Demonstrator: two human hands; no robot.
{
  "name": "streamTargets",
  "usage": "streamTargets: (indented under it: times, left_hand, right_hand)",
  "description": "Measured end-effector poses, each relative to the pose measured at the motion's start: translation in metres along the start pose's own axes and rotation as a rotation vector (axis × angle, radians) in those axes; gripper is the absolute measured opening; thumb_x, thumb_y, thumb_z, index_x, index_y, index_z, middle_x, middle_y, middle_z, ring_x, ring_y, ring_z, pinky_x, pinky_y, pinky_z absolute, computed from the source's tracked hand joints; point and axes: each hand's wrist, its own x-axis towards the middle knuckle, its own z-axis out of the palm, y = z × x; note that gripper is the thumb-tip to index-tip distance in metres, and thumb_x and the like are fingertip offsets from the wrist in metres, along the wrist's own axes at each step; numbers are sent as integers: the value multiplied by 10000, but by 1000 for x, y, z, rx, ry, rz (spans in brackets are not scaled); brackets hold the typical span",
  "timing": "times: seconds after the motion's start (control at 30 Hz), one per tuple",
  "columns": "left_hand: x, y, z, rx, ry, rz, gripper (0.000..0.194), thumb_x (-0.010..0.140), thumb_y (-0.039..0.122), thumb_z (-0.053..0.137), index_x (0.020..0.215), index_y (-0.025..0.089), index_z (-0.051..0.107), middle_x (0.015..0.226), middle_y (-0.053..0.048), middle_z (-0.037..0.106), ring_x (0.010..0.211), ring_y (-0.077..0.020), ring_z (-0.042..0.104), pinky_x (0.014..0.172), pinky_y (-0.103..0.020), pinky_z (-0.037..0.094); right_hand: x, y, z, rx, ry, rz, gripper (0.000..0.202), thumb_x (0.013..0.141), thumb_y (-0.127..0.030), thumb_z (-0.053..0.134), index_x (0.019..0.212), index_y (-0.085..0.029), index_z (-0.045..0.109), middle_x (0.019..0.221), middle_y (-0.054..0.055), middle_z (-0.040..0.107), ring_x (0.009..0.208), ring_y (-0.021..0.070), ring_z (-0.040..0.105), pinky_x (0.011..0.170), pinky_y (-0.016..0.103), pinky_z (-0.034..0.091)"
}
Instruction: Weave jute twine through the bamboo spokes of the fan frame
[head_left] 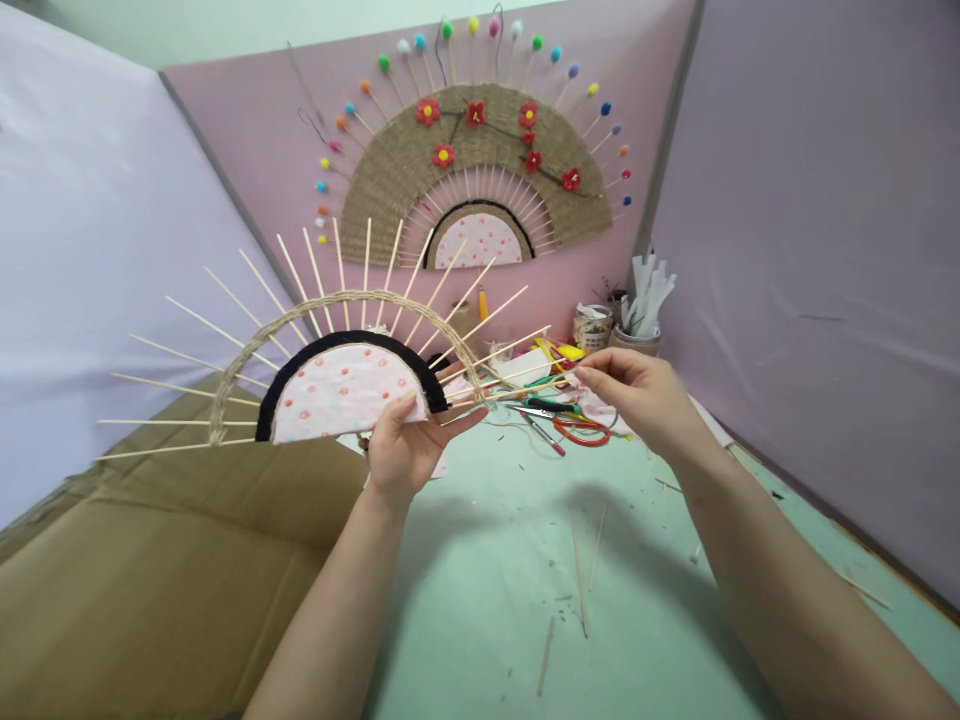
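My left hand (409, 440) grips a half-round fan frame (341, 390) by its lower right part, thumb on the front and fingers behind. Its pink-and-white patterned centre is edged by a black band (334, 340). Thin wooden sticks (367, 255) radiate from that band, with an arc of twisted tan cord (360, 296) woven across them. At the right end, my right hand (626, 385) pinches with thumb and forefinger at the tip of a low stick. Whether cord also lies in that pinch is too small to tell.
A finished woven fan (480, 140) with red flowers and pompom tips hangs on the pink back panel. Behind my hands lie red-handled scissors (581, 432), a marker-like tool, scraps and cans (592, 325). Loose sticks (580, 580) are scattered on the green table; cardboard (172, 580) is at left.
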Motion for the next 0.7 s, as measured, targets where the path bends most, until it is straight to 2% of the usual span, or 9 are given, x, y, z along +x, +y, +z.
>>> streamTargets:
  times: [0.2, 0.4, 0.5, 0.6, 0.7]
  left_hand:
    - [-5, 3, 8, -32, -72, -43, 321, 850, 279, 439, 970, 176, 717, 1109, -92, 702, 1071, -347, 622, 962, -619, 413]
    - [-11, -3, 17, -63, -205, -161, 348, 846, 289, 439, 1019, 164, 713, 1165, -96, 676, 1064, -343, 621, 954, -578, 433]
    - [-15, -13, 24, -103, -226, -238, 354, 848, 281, 441, 1051, 155, 702, 1152, -110, 678, 1077, -339, 611, 954, -578, 428]
    - [-19, -26, 32, -154, -220, -295, 336, 860, 246, 420, 1016, 170, 707, 1120, -95, 691, 1094, -315, 595, 956, -575, 426]
    - [-22, -32, 38, -208, -189, -310, 343, 869, 188, 383, 965, 180, 712, 1076, -73, 702, 1081, -278, 590, 951, -557, 437]
  right_hand:
    - [3, 12, 16, 126, -197, 152, 304, 700, -442, 688, 770, -147, 666, 618, -9, 553, 525, 90, 409, 499, 242, 290]
    - [-9, 11, 35, 270, -387, 194, 319, 692, -472, 702, 735, -162, 639, 534, -53, 451, 477, 74, 340, 454, 230, 226]
    - [-17, 8, 48, 366, -434, 223, 272, 656, -418, 743, 680, -170, 632, 563, -39, 515, 513, 86, 428, 493, 233, 322]
    - [-19, 8, 58, 501, -474, 271, 253, 608, -374, 777, 711, -176, 658, 725, 11, 644, 668, 140, 581, 644, 275, 446]
    - [-16, 13, 61, 539, -386, 299, 267, 600, -394, 772, 675, -177, 636, 702, 16, 655, 653, 157, 606, 640, 294, 467]
